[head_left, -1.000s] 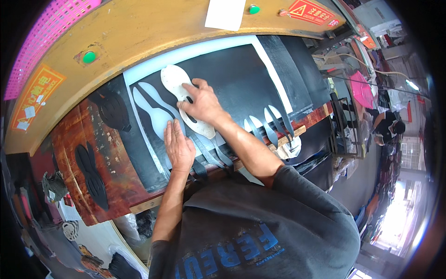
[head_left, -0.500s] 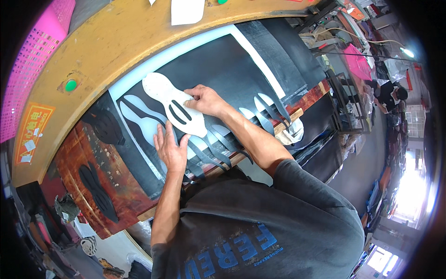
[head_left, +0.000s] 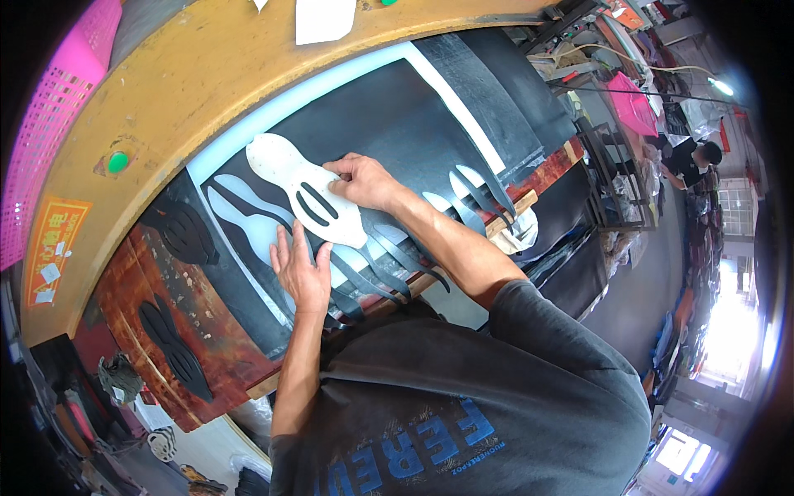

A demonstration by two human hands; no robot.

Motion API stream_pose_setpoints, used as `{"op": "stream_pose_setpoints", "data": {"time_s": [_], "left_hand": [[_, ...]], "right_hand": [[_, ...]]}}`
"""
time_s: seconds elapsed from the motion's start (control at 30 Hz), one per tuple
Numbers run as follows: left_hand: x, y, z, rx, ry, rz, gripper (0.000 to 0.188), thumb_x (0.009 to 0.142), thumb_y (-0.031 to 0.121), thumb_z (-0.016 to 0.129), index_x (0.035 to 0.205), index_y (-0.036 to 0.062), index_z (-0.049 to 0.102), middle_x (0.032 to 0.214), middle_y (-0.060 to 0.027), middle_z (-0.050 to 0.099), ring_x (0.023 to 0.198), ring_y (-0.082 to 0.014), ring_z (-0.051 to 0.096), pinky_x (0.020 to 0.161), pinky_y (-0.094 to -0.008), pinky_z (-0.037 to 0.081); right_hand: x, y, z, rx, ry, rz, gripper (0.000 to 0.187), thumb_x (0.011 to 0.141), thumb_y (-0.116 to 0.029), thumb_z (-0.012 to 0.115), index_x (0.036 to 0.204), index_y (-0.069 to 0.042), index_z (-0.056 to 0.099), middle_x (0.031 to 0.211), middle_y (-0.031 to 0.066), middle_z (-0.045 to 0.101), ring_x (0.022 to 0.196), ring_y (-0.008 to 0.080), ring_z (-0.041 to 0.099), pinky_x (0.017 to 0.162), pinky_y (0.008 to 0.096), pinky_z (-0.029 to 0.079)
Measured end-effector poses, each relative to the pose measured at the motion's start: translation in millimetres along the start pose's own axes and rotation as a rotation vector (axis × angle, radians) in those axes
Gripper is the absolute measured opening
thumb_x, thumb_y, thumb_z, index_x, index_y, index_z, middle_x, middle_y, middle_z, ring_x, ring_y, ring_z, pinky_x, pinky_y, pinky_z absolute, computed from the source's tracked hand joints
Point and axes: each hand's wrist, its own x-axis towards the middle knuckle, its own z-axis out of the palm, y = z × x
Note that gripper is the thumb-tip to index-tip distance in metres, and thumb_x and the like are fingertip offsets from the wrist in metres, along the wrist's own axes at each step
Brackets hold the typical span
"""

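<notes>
A white, sole-shaped plate (head_left: 271,157) with two long slots lies on a black sheet (head_left: 372,103). My right hand (head_left: 364,182) grips its right edge, thumb and fingers closed on it. Beside the plate's lower end is my left hand (head_left: 302,273), fingers spread and thumb at its edge. Underneath the black sheet, a white board (head_left: 456,107) shows at the borders and through sole-shaped openings (head_left: 248,225) left of the plate. Narrow black offcut strips (head_left: 364,281) curve over the near edge, between my arms.
A yellow machine beam (head_left: 165,107) with a green button (head_left: 119,162) arches along the far side. Black sole-shaped pieces (head_left: 175,351) lie on the stained reddish table (head_left: 227,364) at left. A pink basket (head_left: 62,116) stands far left. Another person (head_left: 691,165) is in the right background.
The view has shifted slightly. Both hands and the white plate keep nearly the same places on the black sheet. The person in the background has changed posture.
</notes>
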Motion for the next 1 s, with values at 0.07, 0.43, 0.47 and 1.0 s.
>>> {"op": "stream_pose_setpoints", "data": {"time_s": [0.07, 0.43, 0.47, 1.0], "left_hand": [[1, 0, -2, 0.005, -0.029, 0.022, 0.072, 0.095, 0.03, 0.079, 0.154, -0.0026, 0.055, 0.15, -0.0237, 0.063, 0.151, -0.0418, 0.048, 0.127, -0.058, 0.029], [-23, 6, -39, -0.225, -0.052, -0.097, 0.057, 0.099, 0.011, 0.067, 0.151, -0.0071, 0.053, 0.152, -0.0308, 0.058, 0.144, -0.0501, 0.052, 0.123, -0.0551, 0.039], [-29, 6, -38, -0.189, -0.059, -0.075, 0.056, 0.099, 0.011, 0.067, 0.15, -0.0063, 0.055, 0.152, -0.0302, 0.058, 0.144, -0.0493, 0.053, 0.123, -0.0558, 0.038], [-51, 12, -20, 0.143, 0.074, 0.154, 0.05, 0.093, 0.026, 0.069, 0.136, 0.0005, 0.071, 0.149, -0.0192, 0.065, 0.146, -0.0403, 0.054, 0.125, -0.0547, 0.035]], "right_hand": [[-3, 2, 0, -0.039, 0.02, -0.042, 0.044, 0.095, -0.019, 0.076, 0.137, -0.008, 0.076, 0.112, 0.0137, 0.07, 0.098, 0.0259, 0.071, 0.089, 0.0358, 0.057], [-14, 16, -16, 0.226, 0.062, -0.047, 0.036, 0.097, -0.017, 0.076, 0.129, -0.001, 0.076, 0.112, 0.0141, 0.076, 0.102, 0.0215, 0.073, 0.093, 0.0328, 0.057], [-18, 18, -16, 0.198, 0.048, -0.053, 0.037, 0.098, -0.016, 0.077, 0.131, 0.001, 0.075, 0.115, 0.0126, 0.077, 0.106, 0.0184, 0.073, 0.095, 0.0318, 0.057], [-44, -10, -16, -0.021, -0.043, 0.061, 0.053, 0.094, -0.034, 0.081, 0.135, -0.002, 0.074, 0.127, 0.0192, 0.071, 0.109, 0.0269, 0.072, 0.098, 0.0363, 0.057]]}}
